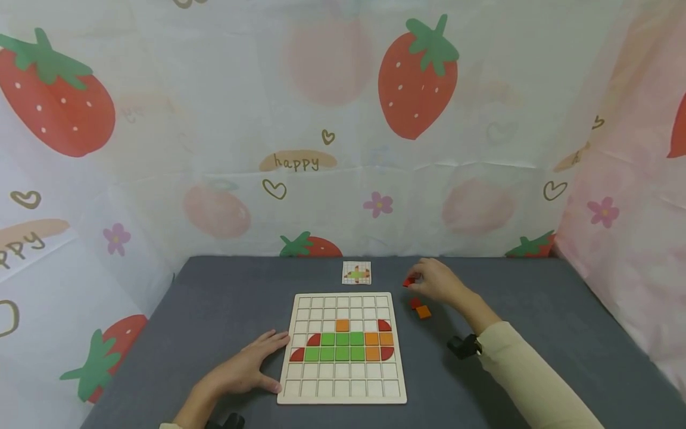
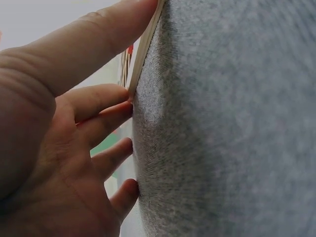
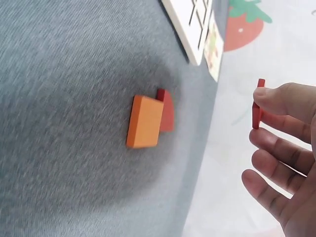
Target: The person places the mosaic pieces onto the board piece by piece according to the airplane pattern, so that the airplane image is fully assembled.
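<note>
A wooden grid board lies on the grey table, with green, orange and red pieces set in its middle rows. My left hand rests against the board's left edge, thumb and fingers extended and touching it. Beyond the board's far right corner, my right hand is raised and pinches a red piece between thumb and index finger. Below that hand, an orange square tile lies on the table, partly overlapping a red piece with a rounded edge.
A small pattern card with a coloured grid picture lies behind the board. Grey cloth covers the table. A strawberry-print curtain hangs along the back and sides.
</note>
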`<state>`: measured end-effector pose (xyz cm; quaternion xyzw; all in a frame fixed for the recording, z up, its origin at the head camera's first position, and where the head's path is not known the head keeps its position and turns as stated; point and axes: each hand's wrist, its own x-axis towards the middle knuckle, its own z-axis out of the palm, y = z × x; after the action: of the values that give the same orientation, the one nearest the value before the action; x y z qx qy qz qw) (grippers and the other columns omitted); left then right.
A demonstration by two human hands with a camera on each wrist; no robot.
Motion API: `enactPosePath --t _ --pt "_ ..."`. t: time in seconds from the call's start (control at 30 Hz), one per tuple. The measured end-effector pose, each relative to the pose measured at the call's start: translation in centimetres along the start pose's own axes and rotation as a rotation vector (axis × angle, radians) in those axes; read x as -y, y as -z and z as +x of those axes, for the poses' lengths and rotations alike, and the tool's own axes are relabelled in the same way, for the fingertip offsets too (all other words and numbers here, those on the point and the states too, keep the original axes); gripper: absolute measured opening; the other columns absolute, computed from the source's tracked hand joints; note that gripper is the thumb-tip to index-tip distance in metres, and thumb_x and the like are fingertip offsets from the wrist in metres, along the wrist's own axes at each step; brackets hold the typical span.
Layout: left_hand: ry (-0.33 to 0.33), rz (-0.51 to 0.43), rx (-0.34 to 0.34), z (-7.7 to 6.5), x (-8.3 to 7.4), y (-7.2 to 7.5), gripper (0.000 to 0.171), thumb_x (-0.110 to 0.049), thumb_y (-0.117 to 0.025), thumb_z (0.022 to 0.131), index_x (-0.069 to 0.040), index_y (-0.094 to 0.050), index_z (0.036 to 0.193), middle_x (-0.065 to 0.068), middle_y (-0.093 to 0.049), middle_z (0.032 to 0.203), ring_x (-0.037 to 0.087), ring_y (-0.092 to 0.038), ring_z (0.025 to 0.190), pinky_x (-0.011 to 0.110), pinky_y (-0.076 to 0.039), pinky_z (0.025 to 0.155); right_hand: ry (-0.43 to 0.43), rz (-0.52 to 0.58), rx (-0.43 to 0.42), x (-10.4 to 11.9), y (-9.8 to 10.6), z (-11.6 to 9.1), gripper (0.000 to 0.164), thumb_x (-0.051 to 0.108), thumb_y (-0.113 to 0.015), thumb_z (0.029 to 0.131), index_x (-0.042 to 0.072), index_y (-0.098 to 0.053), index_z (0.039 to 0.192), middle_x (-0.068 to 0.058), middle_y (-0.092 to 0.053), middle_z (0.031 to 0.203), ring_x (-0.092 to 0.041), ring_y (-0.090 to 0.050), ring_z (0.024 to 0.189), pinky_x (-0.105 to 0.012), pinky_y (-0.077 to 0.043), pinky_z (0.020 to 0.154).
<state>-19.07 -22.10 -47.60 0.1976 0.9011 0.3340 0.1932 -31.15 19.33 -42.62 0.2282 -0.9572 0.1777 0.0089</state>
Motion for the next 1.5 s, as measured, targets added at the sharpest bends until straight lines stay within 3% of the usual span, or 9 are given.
enactPosePath --t 0.47,0.83,1.0,1.27,1.5 --pt "0.024 0.006 0.020 0.1 -0.2 0.2 0.099 -0.034 -0.085 0.070 -0.001 -0.036 0.149 0.022 -0.031 0.157 0.049 -0.017 0.146 0.073 -0.020 0.106 0.042 0.057 0.049 3.0 -1.0 1.7 0.017 0.017 -0.072 0.087 0.007 -0.075 0.101 -0.006 -0.065 0.095 -0.019 -0.058 0.086 -0.036 -0.052 0.076" --pt "0.018 0.064 -0.024 0.3 -0.4 0.4 0.098 -0.033 -0.086 0.068 0.000 -0.040 0.147 0.023 -0.037 0.153 0.048 -0.023 0.145 0.074 -0.019 0.106 0.111 0.053 0.098 5.5 -2.8 3.0 0.013 0.015 -0.072 0.086 0.008 -0.075 0.096 0.000 -0.061 0.086 -0.012 -0.051 0.077 -0.027 -0.046 0.068" --pt "0.026 0.070 -0.001 0.5 -0.5 0.4 0.097 -0.032 -0.086 0.069 0.000 -0.039 0.147 0.021 -0.037 0.154 0.048 -0.021 0.146 0.074 -0.018 0.106 0.152 0.057 0.100 6.5 -3.5 3.4 0.010 0.014 -0.071 0.087 0.009 -0.076 0.094 0.000 -0.063 0.086 -0.012 -0.051 0.077 -0.029 -0.046 0.069" --pt "0.022 0.082 0.015 0.6 -0.4 0.4 0.095 -0.032 -0.085 0.070 0.001 -0.040 0.147 0.020 -0.036 0.155 0.047 -0.021 0.146 0.073 -0.020 0.106 0.171 0.048 0.126 7.8 -4.7 3.8 0.015 0.017 -0.074 0.086 0.007 -0.076 0.097 -0.004 -0.071 0.095 -0.018 -0.062 0.089 -0.037 -0.053 0.083" --pt "0.020 0.052 0.019 0.5 -0.5 0.4 0.095 -0.030 -0.086 0.069 0.000 -0.040 0.147 0.021 -0.035 0.155 0.048 -0.020 0.146 0.074 -0.019 0.106 0.176 0.042 0.161 8.3 -5.5 4.0 0.019 0.016 -0.073 0.087 0.005 -0.075 0.101 -0.005 -0.065 0.095 -0.014 -0.052 0.082 -0.032 -0.048 0.074"
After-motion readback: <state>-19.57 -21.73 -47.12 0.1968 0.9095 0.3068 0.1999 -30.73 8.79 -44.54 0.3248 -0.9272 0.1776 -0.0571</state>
